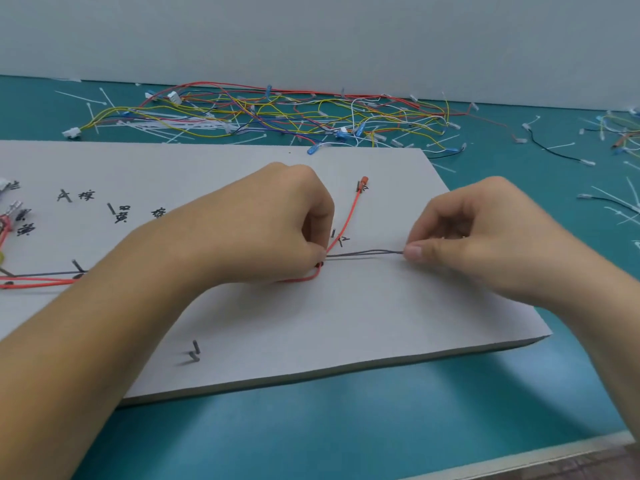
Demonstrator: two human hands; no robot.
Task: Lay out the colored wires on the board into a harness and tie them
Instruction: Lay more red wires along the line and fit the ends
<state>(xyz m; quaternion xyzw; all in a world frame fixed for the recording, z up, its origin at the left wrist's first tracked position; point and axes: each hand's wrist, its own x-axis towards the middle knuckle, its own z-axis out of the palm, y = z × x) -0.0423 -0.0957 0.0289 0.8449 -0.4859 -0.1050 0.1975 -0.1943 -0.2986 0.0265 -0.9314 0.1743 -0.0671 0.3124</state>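
Observation:
A grey board [346, 313] with handwritten marks and short dark pegs lies on the teal table. Two grey wires [363, 253] run across it, stretched between my hands. My left hand [277, 220] pinches the wires at a bend where a red wire [346, 220] turns up towards its orange terminal [364, 181]. My right hand [485, 230] pinches the right end of the grey wires between thumb and fingers. At the left, the red and grey wires continue along the board under my left forearm to several terminals [10, 209].
A tangled heap of coloured wires [277, 112] and white cable ties [166, 128] lies behind the board by the wall. More loose wires and ties [616, 140] are scattered at the right. Two pegs [194, 351] stand near the board's front edge.

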